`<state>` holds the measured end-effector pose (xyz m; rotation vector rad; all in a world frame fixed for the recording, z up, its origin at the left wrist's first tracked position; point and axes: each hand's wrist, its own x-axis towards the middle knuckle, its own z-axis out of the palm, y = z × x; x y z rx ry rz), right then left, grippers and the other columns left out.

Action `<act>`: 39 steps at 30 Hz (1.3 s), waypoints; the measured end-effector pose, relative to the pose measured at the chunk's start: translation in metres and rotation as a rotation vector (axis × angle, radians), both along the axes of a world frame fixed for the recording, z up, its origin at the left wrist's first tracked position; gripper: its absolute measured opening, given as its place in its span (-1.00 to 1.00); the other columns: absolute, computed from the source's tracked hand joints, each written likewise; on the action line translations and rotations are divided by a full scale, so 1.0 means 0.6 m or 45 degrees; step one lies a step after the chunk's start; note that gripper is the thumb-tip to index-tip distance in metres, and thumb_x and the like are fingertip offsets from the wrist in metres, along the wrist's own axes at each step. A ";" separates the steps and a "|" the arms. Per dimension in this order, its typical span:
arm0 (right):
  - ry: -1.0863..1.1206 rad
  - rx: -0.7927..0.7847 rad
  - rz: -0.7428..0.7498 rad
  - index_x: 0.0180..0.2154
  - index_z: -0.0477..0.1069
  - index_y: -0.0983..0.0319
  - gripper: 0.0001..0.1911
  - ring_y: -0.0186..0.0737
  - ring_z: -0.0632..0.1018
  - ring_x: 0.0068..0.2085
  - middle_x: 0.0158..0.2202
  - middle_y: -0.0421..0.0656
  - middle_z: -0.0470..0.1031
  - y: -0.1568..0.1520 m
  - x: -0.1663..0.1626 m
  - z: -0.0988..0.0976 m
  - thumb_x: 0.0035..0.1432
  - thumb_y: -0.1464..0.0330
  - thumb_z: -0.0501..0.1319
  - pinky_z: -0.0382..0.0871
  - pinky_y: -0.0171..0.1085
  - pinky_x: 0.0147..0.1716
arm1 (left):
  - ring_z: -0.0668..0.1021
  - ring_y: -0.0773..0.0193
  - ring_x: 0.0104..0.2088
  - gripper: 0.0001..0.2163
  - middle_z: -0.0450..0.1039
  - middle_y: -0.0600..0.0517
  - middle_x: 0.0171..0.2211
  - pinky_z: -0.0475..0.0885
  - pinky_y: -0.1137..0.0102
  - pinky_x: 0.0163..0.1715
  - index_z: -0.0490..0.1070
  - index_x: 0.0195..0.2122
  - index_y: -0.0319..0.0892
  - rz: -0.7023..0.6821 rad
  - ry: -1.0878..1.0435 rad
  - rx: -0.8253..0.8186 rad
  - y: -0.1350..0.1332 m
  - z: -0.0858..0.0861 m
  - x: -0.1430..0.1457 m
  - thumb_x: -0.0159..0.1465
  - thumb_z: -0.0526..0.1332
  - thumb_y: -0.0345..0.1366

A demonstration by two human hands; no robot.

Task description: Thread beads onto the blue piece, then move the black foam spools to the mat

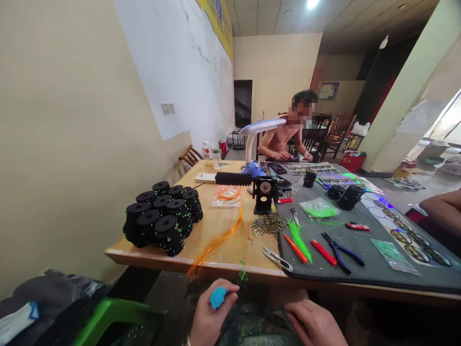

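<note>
While parked down below the near edge of the desk [223,230], got the left hand [211,317] closed around a small blue lump [218,297], thumb and fingertips pinching it with only the top poking out. Can't identify the blue lump, too small. Got the right hand [313,324] just beside it over the lap, palm down, fingers loosely curled and gripping nothing. Up on the desk, near the left corner, spotted a pile of black spools [162,216]. Running from mid-desk over the near edge, right above the left hand: a bundle of orange strands [216,242]. Further right, straddling the near-left corner of a grey mat [360,271]: silver snips [277,259], then on the mat green strands [298,238], a red stick [323,252] and blue-handled pliers [342,252]. Behind those, a little heap of beads [268,223] in front of a black winder [264,192]. Way over at the far edge, another person [284,142] sitting with both hands down on the desk.
</note>
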<state>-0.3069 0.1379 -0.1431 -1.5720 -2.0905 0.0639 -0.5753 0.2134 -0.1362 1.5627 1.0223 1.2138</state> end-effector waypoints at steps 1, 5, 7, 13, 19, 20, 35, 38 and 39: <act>-0.010 -0.035 0.029 -0.29 0.48 0.14 -0.76 -0.28 0.55 -0.39 -0.43 -0.20 0.55 0.009 -0.011 0.012 0.29 0.32 0.04 0.36 -0.38 -0.40 | 0.52 0.27 -0.43 -0.83 0.47 -0.01 -0.42 0.42 0.46 -0.43 0.57 -0.37 -0.17 -0.024 0.066 0.084 0.008 0.008 0.007 0.17 0.29 -0.18; 0.084 -0.018 0.019 -0.24 0.47 0.18 -0.75 -0.25 0.55 -0.41 -0.41 -0.15 0.56 0.026 -0.036 0.033 0.30 0.36 0.01 0.34 -0.34 -0.41 | 0.53 0.30 -0.44 -0.90 0.48 0.01 -0.46 0.41 0.47 -0.40 0.55 -0.34 -0.16 -0.157 0.352 0.377 0.036 0.020 0.037 0.22 0.24 -0.33; 0.199 -0.005 -0.025 -0.23 0.47 0.19 -0.76 -0.24 0.56 -0.40 -0.40 -0.13 0.57 0.021 -0.034 0.024 0.29 0.33 0.03 0.36 -0.35 -0.39 | 0.54 0.29 -0.44 -0.89 0.52 0.01 -0.46 0.40 0.47 -0.40 0.53 -0.31 -0.16 -0.212 0.450 0.509 0.047 0.016 0.053 0.24 0.19 -0.38; 0.644 -0.175 -0.298 -0.26 0.49 0.20 -0.69 -0.26 0.53 -0.51 -0.53 -0.17 0.53 -0.035 0.001 -0.038 0.27 0.17 0.06 0.38 -0.39 -0.45 | 0.54 0.22 -0.41 -0.79 0.54 -0.02 -0.42 0.36 0.42 -0.43 0.48 -0.15 -0.14 -0.288 0.833 0.947 0.065 -0.003 0.100 0.25 0.13 -0.45; 0.857 -0.298 -0.377 -0.32 0.50 0.21 -0.61 -0.26 0.49 -0.57 -0.64 -0.20 0.47 -0.068 0.014 -0.078 0.22 0.06 0.08 0.34 -0.40 -0.51 | 0.46 0.20 -0.52 -0.85 0.45 0.00 -0.54 0.24 0.41 -0.55 0.49 -0.27 -0.16 -0.208 1.050 1.128 0.080 -0.009 0.117 0.26 0.12 -0.43; 0.868 -0.310 -0.376 -0.32 0.50 0.21 -0.61 -0.25 0.49 -0.56 -0.63 -0.20 0.47 -0.067 0.014 -0.078 0.22 0.06 0.08 0.34 -0.40 -0.50 | 0.45 0.21 -0.53 -0.85 0.44 0.01 -0.55 0.24 0.41 -0.55 0.49 -0.27 -0.15 -0.204 1.038 1.131 0.081 -0.010 0.116 0.27 0.12 -0.41; 0.982 -0.424 -0.248 -0.34 0.51 0.23 -0.59 -0.26 0.49 -0.52 -0.59 -0.17 0.49 -0.021 -0.006 -0.035 0.20 0.06 0.09 0.32 -0.38 -0.45 | 0.56 0.26 -0.44 -0.86 0.54 0.00 -0.49 0.37 0.45 -0.43 0.49 -0.42 -0.17 -0.123 0.586 0.565 0.073 0.010 0.120 0.25 0.18 -0.31; 1.144 -0.411 -0.231 -0.34 0.52 0.25 -0.57 -0.25 0.48 -0.48 -0.55 -0.15 0.50 0.019 -0.021 0.001 0.15 0.02 0.14 0.33 -0.36 -0.43 | 0.56 0.26 -0.47 -0.81 0.54 -0.01 -0.52 0.41 0.45 -0.43 0.50 -0.48 -0.20 -0.018 0.353 0.242 0.073 0.027 0.130 0.20 0.24 -0.21; 1.215 -0.409 -0.232 -0.34 0.52 0.26 -0.55 -0.26 0.46 -0.48 -0.53 -0.14 0.50 0.036 -0.027 0.013 0.12 0.00 0.16 0.33 -0.36 -0.45 | 0.55 0.25 -0.49 -0.79 0.54 -0.01 -0.54 0.42 0.45 -0.44 0.51 -0.50 -0.21 0.008 0.270 0.140 0.074 0.032 0.133 0.17 0.27 -0.18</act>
